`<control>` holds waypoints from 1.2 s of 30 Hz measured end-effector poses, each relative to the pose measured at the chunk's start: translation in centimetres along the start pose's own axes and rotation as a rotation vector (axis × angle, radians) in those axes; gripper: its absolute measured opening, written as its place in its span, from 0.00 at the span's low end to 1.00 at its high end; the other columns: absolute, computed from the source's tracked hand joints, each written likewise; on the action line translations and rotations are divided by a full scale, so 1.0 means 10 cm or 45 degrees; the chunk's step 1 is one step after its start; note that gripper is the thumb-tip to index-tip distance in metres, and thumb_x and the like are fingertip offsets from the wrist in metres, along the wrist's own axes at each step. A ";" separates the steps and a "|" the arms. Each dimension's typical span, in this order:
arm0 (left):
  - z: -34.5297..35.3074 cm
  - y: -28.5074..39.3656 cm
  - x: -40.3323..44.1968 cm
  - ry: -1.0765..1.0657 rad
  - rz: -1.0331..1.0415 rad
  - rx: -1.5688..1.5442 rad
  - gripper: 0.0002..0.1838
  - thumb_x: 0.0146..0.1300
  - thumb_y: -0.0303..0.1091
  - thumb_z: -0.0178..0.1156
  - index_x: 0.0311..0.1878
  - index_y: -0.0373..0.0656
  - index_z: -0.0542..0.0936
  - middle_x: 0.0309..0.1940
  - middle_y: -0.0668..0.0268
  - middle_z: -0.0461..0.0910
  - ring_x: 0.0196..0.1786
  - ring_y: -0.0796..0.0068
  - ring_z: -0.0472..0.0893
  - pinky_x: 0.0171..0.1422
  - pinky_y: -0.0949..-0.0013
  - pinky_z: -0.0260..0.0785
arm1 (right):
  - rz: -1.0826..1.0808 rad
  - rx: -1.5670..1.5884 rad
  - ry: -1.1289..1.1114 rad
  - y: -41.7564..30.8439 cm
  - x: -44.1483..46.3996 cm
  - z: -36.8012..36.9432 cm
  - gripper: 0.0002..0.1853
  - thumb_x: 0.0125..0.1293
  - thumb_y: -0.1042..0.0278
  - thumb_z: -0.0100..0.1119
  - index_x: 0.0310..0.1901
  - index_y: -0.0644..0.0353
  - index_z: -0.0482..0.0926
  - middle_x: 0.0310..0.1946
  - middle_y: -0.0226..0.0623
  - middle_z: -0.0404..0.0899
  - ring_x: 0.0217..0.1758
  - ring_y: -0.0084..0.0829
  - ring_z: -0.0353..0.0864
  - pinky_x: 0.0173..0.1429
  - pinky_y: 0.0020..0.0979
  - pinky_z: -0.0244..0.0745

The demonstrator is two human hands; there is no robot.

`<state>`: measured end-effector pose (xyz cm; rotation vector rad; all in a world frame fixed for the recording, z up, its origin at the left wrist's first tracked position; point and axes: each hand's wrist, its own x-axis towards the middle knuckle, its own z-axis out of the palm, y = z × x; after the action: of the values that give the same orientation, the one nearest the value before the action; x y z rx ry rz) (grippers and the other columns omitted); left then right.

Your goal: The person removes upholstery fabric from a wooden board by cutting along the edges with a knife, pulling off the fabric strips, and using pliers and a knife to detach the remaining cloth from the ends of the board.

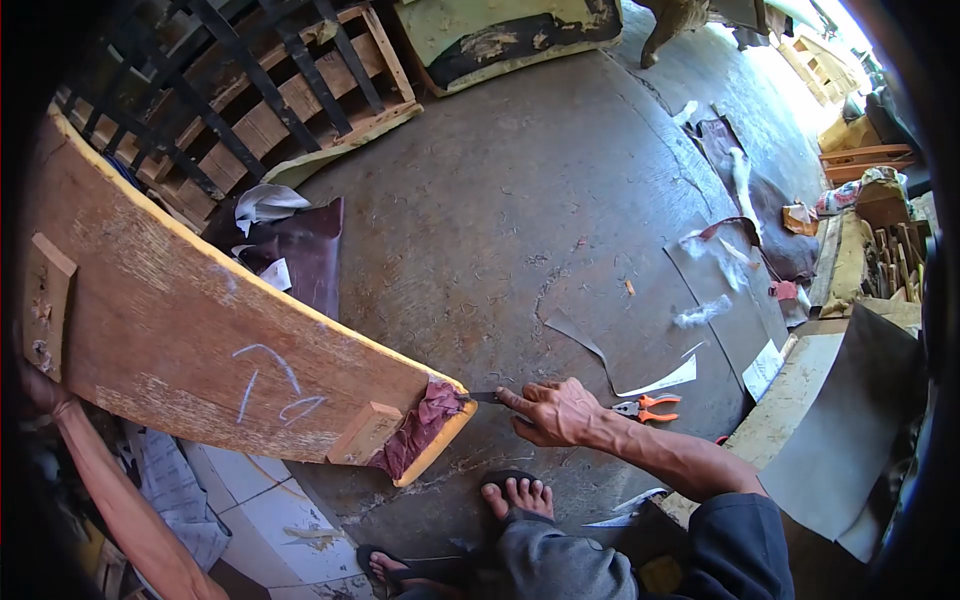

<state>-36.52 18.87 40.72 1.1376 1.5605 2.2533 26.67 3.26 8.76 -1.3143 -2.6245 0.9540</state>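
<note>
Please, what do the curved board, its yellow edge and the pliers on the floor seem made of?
Curved board: probably plywood, rough and unvarnished, judging by worn brown grain and pale scuffs. Yellow edge: likely matt foam, as it looks padded; not certain. Pliers: metal head, by its grey shine; orange grips, evenly bright, maybe plastic or rubber.

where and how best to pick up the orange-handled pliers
Probably by both orange handles, coming down from above on the handle side: the pliers lie flat on the floor, handles spread apart, metal nose pointing the other way.
</note>
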 end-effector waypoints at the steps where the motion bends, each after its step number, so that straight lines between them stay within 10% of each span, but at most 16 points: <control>1: 0.02 -0.01 0.00 0.005 0.002 0.016 0.28 0.75 0.44 0.46 0.71 0.37 0.68 0.72 0.58 0.67 0.73 0.58 0.67 0.79 0.53 0.57 | -0.043 -0.005 0.056 0.04 0.00 0.03 0.29 0.63 0.57 0.61 0.64 0.58 0.76 0.30 0.39 0.80 0.30 0.41 0.84 0.29 0.41 0.79; 9: 0.22 -0.12 0.10 0.001 0.041 0.125 0.28 0.75 0.42 0.46 0.72 0.36 0.67 0.73 0.58 0.65 0.75 0.58 0.64 0.80 0.52 0.55 | -0.171 -0.158 0.097 0.09 0.12 -0.02 0.29 0.61 0.57 0.62 0.64 0.57 0.76 0.28 0.39 0.79 0.28 0.39 0.83 0.31 0.41 0.80; 12: 0.18 -0.20 0.10 0.023 0.044 0.112 0.28 0.75 0.41 0.46 0.72 0.36 0.66 0.74 0.58 0.64 0.75 0.57 0.64 0.81 0.52 0.54 | 0.400 0.841 -0.394 0.25 0.12 0.12 0.31 0.61 0.56 0.57 0.67 0.51 0.76 0.35 0.52 0.85 0.39 0.43 0.87 0.46 0.41 0.81; 15: 0.16 -0.28 0.11 0.023 0.045 0.077 0.28 0.74 0.41 0.47 0.73 0.36 0.66 0.75 0.58 0.63 0.76 0.57 0.63 0.81 0.52 0.53 | 0.484 1.238 -0.048 0.07 0.06 0.66 0.29 0.61 0.56 0.57 0.66 0.48 0.76 0.36 0.58 0.83 0.41 0.48 0.87 0.47 0.42 0.80; 25: 0.47 -0.44 -0.02 0.051 -0.006 0.082 0.29 0.73 0.38 0.47 0.73 0.34 0.64 0.76 0.57 0.60 0.78 0.56 0.59 0.82 0.50 0.50 | -0.092 -0.057 0.081 0.10 0.03 -0.07 0.31 0.58 0.62 0.62 0.65 0.58 0.76 0.29 0.37 0.78 0.33 0.37 0.84 0.27 0.41 0.79; 36: 0.50 -0.61 0.10 -0.027 0.005 0.020 0.30 0.70 0.35 0.47 0.73 0.32 0.63 0.78 0.57 0.55 0.79 0.56 0.54 0.84 0.47 0.44 | -0.193 -0.537 -0.328 -0.46 0.45 -0.33 0.24 0.64 0.67 0.54 0.61 0.66 0.77 0.32 0.47 0.83 0.33 0.43 0.87 0.30 0.39 0.82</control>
<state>-35.52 25.68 36.71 1.1655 1.5717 2.2282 21.58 6.22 12.95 -1.0917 -3.2028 0.6041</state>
